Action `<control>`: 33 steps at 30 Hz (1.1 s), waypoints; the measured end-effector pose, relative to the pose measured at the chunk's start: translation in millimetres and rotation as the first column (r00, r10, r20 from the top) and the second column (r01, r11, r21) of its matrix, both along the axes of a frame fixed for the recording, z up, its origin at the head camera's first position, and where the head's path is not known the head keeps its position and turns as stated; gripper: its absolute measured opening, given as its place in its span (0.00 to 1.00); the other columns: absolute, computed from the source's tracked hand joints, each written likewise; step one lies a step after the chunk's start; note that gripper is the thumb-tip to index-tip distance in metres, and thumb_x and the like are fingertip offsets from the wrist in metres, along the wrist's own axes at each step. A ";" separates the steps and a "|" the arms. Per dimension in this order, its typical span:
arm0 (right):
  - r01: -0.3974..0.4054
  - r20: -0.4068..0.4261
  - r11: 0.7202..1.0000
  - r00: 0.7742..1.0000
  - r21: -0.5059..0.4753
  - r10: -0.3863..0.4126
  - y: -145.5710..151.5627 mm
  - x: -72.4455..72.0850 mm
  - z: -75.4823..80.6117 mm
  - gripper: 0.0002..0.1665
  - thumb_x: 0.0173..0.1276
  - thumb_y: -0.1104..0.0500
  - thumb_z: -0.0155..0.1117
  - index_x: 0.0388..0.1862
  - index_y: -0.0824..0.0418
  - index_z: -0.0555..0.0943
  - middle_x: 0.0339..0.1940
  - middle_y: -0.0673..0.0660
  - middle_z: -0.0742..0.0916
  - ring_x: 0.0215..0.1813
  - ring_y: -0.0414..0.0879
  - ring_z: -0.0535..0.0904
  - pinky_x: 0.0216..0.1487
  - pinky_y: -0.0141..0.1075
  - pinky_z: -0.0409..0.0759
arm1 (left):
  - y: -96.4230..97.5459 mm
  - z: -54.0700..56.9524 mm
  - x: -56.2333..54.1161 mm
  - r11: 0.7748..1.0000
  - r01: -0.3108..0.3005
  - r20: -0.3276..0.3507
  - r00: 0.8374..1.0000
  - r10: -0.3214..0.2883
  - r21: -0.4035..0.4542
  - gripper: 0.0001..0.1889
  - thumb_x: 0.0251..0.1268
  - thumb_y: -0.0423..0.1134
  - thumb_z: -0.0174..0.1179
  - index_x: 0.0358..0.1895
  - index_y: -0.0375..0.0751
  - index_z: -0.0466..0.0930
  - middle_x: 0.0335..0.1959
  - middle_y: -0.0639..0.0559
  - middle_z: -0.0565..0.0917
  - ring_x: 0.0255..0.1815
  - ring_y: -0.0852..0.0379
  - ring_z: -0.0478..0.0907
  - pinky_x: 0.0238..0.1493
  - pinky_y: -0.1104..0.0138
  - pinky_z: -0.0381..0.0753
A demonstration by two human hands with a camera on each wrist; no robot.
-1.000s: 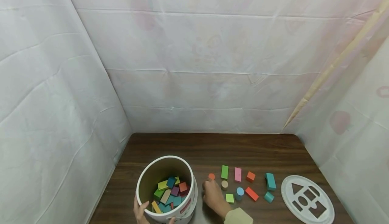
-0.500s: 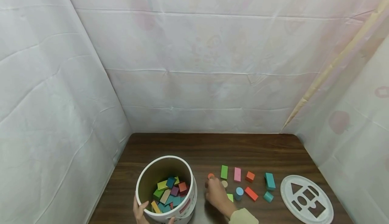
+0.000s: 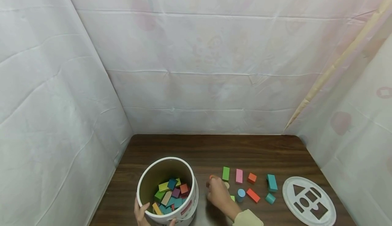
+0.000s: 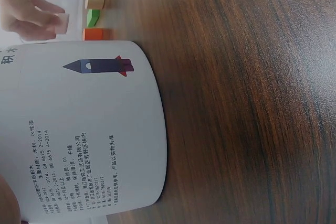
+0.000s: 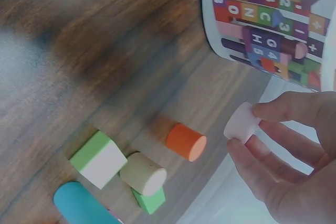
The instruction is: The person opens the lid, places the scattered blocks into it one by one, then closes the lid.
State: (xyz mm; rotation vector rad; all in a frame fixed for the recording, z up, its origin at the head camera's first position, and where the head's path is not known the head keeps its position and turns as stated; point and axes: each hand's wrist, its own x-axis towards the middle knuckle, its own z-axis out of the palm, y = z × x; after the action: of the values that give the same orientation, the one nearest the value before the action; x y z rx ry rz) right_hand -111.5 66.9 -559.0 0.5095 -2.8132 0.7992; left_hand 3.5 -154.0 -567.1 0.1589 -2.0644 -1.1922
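The right hand [image 3: 218,192] pinches a stubby, pale pink cylindrical block [image 5: 242,123] between thumb and fingers, parted just its width, above the brown wood-grain bench [image 3: 266,151]. In the right wrist view its outline leans from one to seven o'clock; the true long axis is unclear. It looks smooth and washed out. At eight o'clock stands an orange cylinder block [image 5: 186,141]. The left hand [image 3: 142,214] grips the white round bucket [image 3: 167,158] near seven o'clock on its rim. Its label shows a rocket, Chinese print, "GB 6675" and lettered blocks including B, O, N, C.
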 end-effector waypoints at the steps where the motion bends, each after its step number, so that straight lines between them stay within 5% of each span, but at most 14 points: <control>1: -0.001 -0.007 1.000 1.000 -0.006 0.001 0.1 0.5 1.9 0.13 0.36 0.76 0.61 0.21 0.63 0.81 0.22 0.50 0.79 0.24 0.42 0.75 0.23 0.35 0.76 | -0.1 -0.1 0.1 1.000 -0.002 0.002 1.000 0.002 -0.004 0.57 0.16 0.42 0.83 0.61 0.40 0.59 0.73 0.37 0.48 0.63 0.30 0.55 0.49 0.35 0.70; 33: -0.062 -0.078 0.996 0.995 -0.066 0.057 -9.5 9.0 50.0 0.09 0.40 0.73 0.66 0.23 0.63 0.82 0.22 0.50 0.77 0.25 0.39 0.72 0.24 0.30 0.74 | -0.2 1.3 1.0 1.000 -0.004 0.041 0.999 0.004 0.005 0.57 0.16 0.42 0.83 0.61 0.41 0.59 0.74 0.42 0.46 0.65 0.32 0.54 0.50 0.34 0.69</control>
State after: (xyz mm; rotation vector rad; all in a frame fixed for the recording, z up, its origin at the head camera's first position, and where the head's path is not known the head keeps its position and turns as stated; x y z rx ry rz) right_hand -102.6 57.5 -509.0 0.6020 -2.7032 0.8651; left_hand 4.5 -154.3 -565.8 0.1918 -2.0960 -1.2009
